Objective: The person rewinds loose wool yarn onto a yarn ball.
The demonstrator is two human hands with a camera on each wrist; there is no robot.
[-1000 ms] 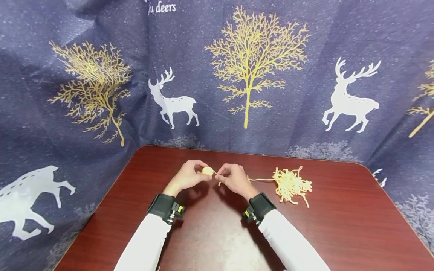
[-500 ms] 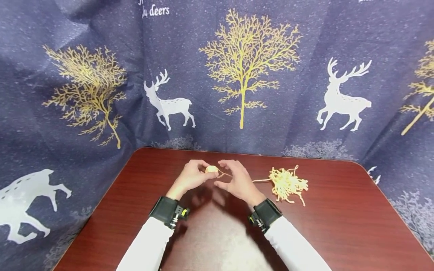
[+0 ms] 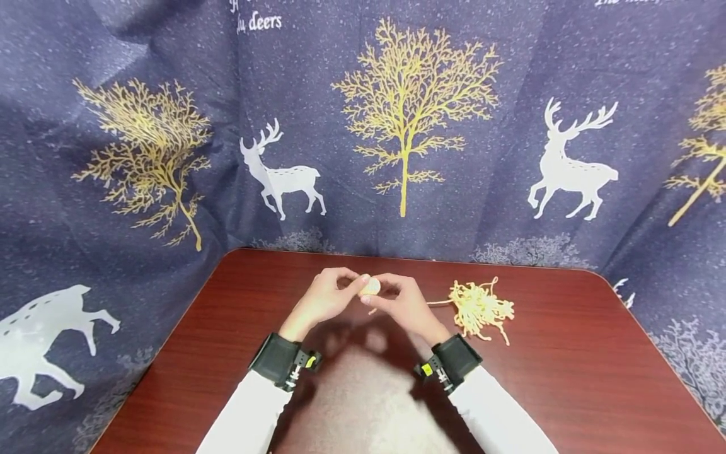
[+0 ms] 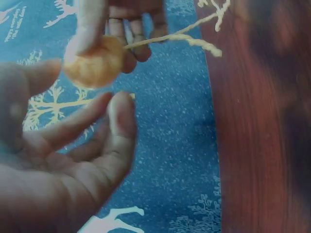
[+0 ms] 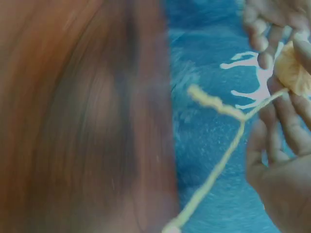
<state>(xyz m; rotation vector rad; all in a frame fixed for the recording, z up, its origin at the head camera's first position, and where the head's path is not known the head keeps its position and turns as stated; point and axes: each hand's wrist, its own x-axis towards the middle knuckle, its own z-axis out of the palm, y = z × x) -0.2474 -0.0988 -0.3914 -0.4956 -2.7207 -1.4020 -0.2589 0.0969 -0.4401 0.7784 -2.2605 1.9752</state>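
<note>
A small pale-yellow yarn ball (image 3: 371, 287) sits between both hands over the table's far half. My right hand (image 3: 409, 309) pinches it with thumb and fingers. My left hand (image 3: 322, 301) is at its left side, one fingertip at its edge. In the left wrist view, the left fingers (image 4: 121, 116) lie spread just below the ball (image 4: 97, 70). A yarn strand (image 5: 214, 172) leaves the ball, and a short, thicker piece branches off it. The right palm partly hides the strand in the head view.
A loose tangle of yellow yarn (image 3: 482, 309) lies right of the right hand, joined to a strand. The dark red table (image 3: 567, 353) ends at a far edge before a blue curtain (image 3: 454, 208) printed with deer and trees. Both wrists wear black camera bands.
The right hand has let go of the strand, opened, and closed around the yarn ball. The ball has moved right as the left hand loosened from it. The tangle stays on the table.
</note>
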